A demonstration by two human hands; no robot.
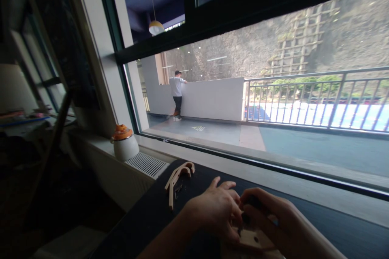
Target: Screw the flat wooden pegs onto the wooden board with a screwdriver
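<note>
My right hand (273, 212) is closed round a small dark-handled tool (253, 201), whose exact kind I cannot make out. My left hand (215, 206) is right beside it, two fingers stretched out, the thumb and another finger bent together at the dark tip of the tool. What those fingers pinch is hidden. Under both hands lies a pale wooden piece (251, 238) with dark holes in it, mostly covered by my right hand. Two curved wooden pieces (179, 178), hooked at one end, lie on the dark tabletop (136, 226) to the left of my hands.
A few small dark bits (178, 190) lie by the curved pieces. On the sill at left stands a white jug with an orange top (126, 143), beside a vent grille (147, 164). The window frame (212, 156) borders the table; a person (176, 93) stands outside.
</note>
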